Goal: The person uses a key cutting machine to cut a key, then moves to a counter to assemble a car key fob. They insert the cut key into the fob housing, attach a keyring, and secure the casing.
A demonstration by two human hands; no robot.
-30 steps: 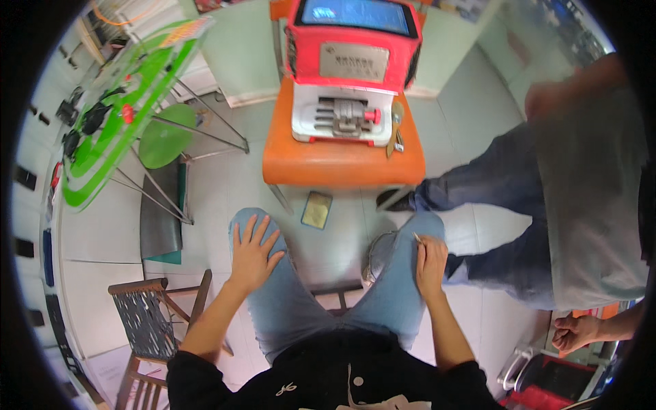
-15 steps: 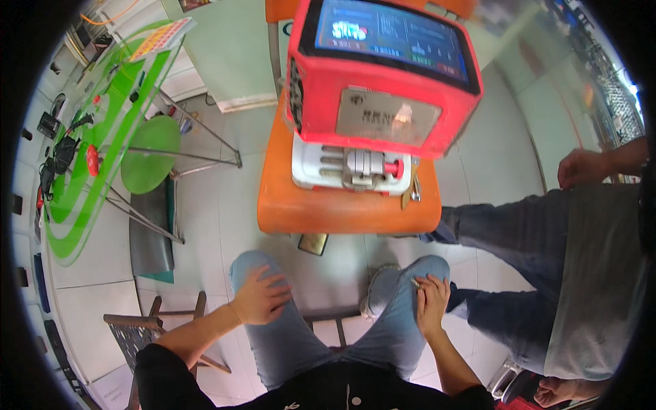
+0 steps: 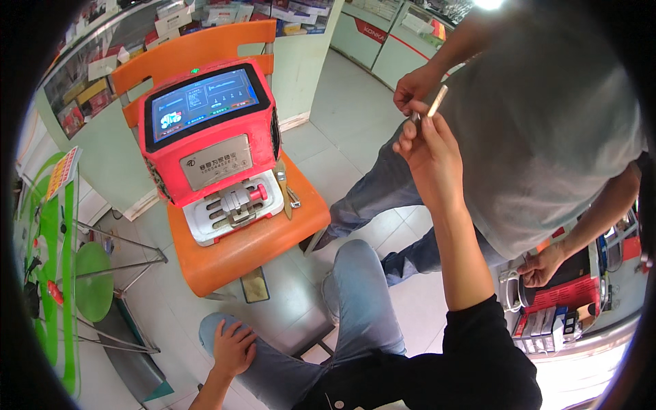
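Note:
My right hand [image 3: 437,160] is raised at upper right, its fingers pinched on a slim brass-coloured key [image 3: 438,101] that sticks up past the fingertips. Close behind it is another person's hand [image 3: 417,85]; whether the two hands touch, I cannot tell. My left hand [image 3: 234,348] lies flat on my left thigh, fingers spread, holding nothing. Ahead to the left, a red key-cutting machine [image 3: 160,174] with a lit touchscreen [image 3: 205,102] sits on an orange chair [image 3: 301,212]. A metal clamp [image 3: 238,203] with a pink-red knob shows on its white base.
Beside the machine, small metal tools [image 3: 285,195] lie on the chair seat. The person in a grey shirt [image 3: 553,137] stands close on my right, other hand [image 3: 543,266] near a red case [image 3: 564,297]. A green glass table [image 3: 65,273] is at far left.
My right hand has lifted from my right knee to the other person's hand. My left hand stays on my thigh. The view has turned right, so the machine appears farther left.

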